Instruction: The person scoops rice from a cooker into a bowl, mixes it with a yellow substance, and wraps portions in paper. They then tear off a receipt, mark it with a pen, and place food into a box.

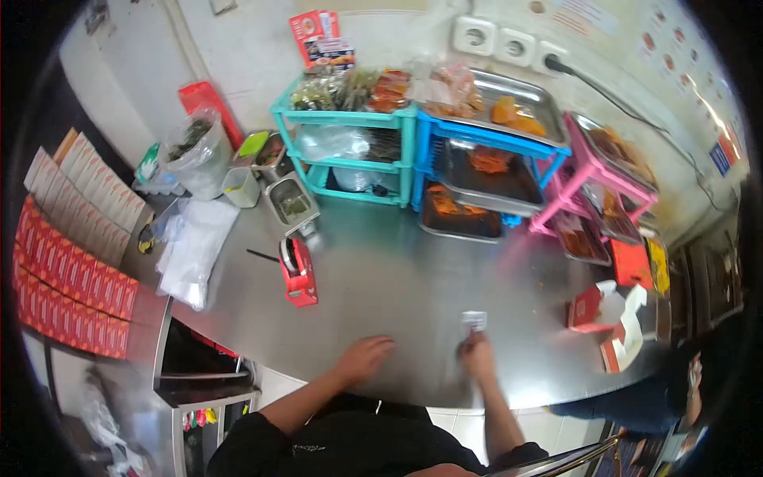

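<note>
My right hand is closed on a small white printed packet, which sticks out beyond the fingertips over the steel table. To the left, my left hand rests at or just above the table near its front edge; its fingers are blurred and look close together, and nothing shows in them. Ahead and left of it stands a red tape dispenser, with a thin black stick beside it.
An open red and white box stands at the right. Turquoise, blue and pink racks hold food trays along the wall. Plastic bags lie left, near stacked red boxes. Another person's arm shows far right.
</note>
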{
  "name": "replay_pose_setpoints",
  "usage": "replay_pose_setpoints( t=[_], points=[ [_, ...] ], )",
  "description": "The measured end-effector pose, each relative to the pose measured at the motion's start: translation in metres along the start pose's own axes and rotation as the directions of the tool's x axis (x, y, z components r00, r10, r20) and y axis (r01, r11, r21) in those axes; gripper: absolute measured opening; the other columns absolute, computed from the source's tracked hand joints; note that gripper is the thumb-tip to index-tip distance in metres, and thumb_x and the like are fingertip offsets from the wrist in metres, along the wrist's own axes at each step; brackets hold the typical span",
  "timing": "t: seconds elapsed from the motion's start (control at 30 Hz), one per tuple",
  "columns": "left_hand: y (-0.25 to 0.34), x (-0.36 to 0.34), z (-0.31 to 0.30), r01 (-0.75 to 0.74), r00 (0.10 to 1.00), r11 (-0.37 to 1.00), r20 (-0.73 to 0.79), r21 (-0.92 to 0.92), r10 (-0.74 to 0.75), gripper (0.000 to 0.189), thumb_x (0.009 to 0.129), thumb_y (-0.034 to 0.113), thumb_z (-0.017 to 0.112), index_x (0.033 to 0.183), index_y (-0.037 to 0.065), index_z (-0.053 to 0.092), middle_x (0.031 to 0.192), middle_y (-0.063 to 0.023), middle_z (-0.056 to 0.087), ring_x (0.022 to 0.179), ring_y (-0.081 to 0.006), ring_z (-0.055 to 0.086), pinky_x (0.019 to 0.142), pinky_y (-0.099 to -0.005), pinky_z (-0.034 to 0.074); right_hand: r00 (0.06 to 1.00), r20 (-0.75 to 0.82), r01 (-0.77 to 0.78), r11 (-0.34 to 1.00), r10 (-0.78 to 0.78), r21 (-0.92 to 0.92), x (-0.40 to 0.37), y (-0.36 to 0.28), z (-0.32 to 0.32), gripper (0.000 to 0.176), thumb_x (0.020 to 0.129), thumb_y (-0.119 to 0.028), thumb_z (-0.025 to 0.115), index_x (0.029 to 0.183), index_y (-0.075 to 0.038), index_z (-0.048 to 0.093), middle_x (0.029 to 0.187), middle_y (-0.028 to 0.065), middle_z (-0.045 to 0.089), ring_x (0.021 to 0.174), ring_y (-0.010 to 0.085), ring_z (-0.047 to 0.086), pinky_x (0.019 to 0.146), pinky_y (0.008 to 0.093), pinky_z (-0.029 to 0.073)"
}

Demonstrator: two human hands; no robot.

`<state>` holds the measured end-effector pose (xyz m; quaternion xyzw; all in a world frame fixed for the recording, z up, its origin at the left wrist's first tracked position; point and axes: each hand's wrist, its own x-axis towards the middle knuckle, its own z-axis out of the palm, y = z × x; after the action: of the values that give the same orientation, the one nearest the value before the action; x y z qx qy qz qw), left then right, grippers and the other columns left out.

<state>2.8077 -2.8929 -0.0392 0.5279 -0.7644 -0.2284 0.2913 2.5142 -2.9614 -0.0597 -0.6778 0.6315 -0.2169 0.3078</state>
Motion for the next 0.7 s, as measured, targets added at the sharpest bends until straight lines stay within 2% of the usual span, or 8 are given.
replay_pose_setpoints(
  t=[0.03, 0.1, 0.13, 0.27, 0.4, 0.53, 0.6, 0.7],
  points=[
    [0.004, 0.012, 0.007, -0.031, 0.999, 0.999, -0.007, -0.012, 0.031, 0.031, 0.088, 0.016, 0.050, 0.117, 0.008, 0.055, 0.117, -0.0090, 0.057, 0.111, -0.0271, 0.052, 0.094, -0.0425, 0.041, 0.932, -0.112, 0.338, 0.938, -0.345, -0.078, 0.003, -0.010, 0.043, 0.018, 0.078, -0.007, 0.051, 0.094, 0.000, 0.056, 0.075, 0.0195, 0.058, 0.067, 0.0339, 0.058, 0.064, 0.0378, 0.048],
    [-0.002, 0.011, 0.020, 0.027, 0.999, 0.990, 0.031, 0.135, -0.031, 0.036, 0.088, 0.020, 0.049, 0.122, 0.008, 0.051, 0.122, -0.0094, 0.054, 0.116, -0.0271, 0.048, 0.098, -0.0468, 0.035, 0.932, 0.343, 0.002, 0.951, -0.114, 0.310, 0.003, -0.076, 0.064, 0.021, 0.080, -0.008, 0.053, 0.100, -0.001, 0.055, 0.078, 0.0181, 0.058, 0.072, 0.0308, 0.060, 0.065, 0.0364, 0.048],
    [-0.008, 0.008, 0.021, 0.047, 0.996, 0.960, 0.060, 0.278, -0.066, 0.041, 0.089, 0.024, 0.047, 0.127, 0.008, 0.047, 0.127, -0.0098, 0.051, 0.121, -0.0271, 0.044, 0.102, -0.0511, 0.029, 0.927, 0.359, -0.009, 0.951, -0.108, 0.310, 0.011, -0.095, 0.072, 0.021, 0.080, -0.008, 0.053, 0.100, -0.001, 0.055, 0.078, 0.0181, 0.058, 0.072, 0.0308, 0.060, 0.065, 0.0364, 0.048],
    [-0.012, -0.009, 0.002, 0.050, 0.976, 0.939, 0.182, 0.339, -0.118, 0.052, 0.087, 0.032, 0.048, 0.132, 0.009, 0.040, 0.136, -0.0105, 0.043, 0.128, -0.0272, 0.035, 0.106, -0.0543, 0.019, 0.945, 0.297, 0.045, 0.952, -0.139, 0.303, 0.050, -0.179, 0.112, 0.056, 0.076, -0.018, 0.068, 0.125, -0.005, 0.042, 0.103, 0.0148, 0.058, 0.091, 0.0263, 0.060, 0.072, 0.0366, 0.048],
    [-0.031, -0.051, 0.001, 0.223, 0.913, 0.947, 0.292, 0.232, -0.286, 0.062, 0.081, 0.036, 0.055, 0.135, 0.009, 0.037, 0.139, -0.0127, 0.036, 0.131, -0.0315, 0.030, 0.107, -0.0559, 0.014, 0.888, 0.104, 0.320, 0.764, -0.448, 0.560, 0.056, -0.265, 0.201, 0.091, 0.066, -0.025, 0.076, 0.140, -0.007, 0.025, 0.136, 0.0213, 0.034, 0.120, 0.0369, 0.042, 0.100, 0.0405, 0.035],
    [-0.052, -0.089, -0.050, 0.194, 0.935, 0.924, 0.222, 0.329, -0.275, 0.065, 0.079, 0.037, 0.059, 0.134, 0.009, 0.039, 0.137, -0.0137, 0.038, 0.130, -0.0339, 0.031, 0.105, -0.0609, 0.012, 0.937, -0.076, 0.321, 0.756, -0.340, 0.571, 0.058, -0.277, 0.219, 0.094, 0.064, -0.026, 0.076, 0.139, -0.007, 0.024, 0.130, 0.0238, 0.042, 0.115, 0.0354, 0.048, 0.096, 0.0409, 0.040],
    [-0.062, -0.106, -0.069, 0.245, 0.950, 0.869, 0.074, 0.429, -0.305, 0.066, 0.078, 0.037, 0.061, 0.133, 0.008, 0.039, 0.137, -0.0124, 0.039, 0.130, -0.0327, 0.032, 0.104, -0.0629, 0.010, 0.894, 0.448, -0.170, 0.927, 0.002, 0.335, 0.063, -0.272, 0.195, 0.091, 0.061, -0.026, 0.076, 0.137, -0.007, 0.030, 0.112, 0.0244, 0.056, 0.100, 0.0359, 0.058, 0.087, 0.0424, 0.047],
    [-0.081, -0.100, -0.079, 0.283, 0.942, 0.876, 0.057, 0.390, -0.330, 0.065, 0.077, 0.035, 0.062, 0.131, 0.005, 0.041, 0.135, -0.0149, 0.041, 0.131, -0.0329, 0.031, 0.104, -0.0627, 0.009, 0.981, 0.152, 0.053, 0.919, -0.121, 0.390, 0.059, -0.229, 0.181, 0.080, 0.060, -0.027, 0.077, 0.129, -0.006, 0.042, 0.094, 0.0215, 0.064, 0.086, 0.0376, 0.062, 0.076, 0.0436, 0.051]
  ],
)
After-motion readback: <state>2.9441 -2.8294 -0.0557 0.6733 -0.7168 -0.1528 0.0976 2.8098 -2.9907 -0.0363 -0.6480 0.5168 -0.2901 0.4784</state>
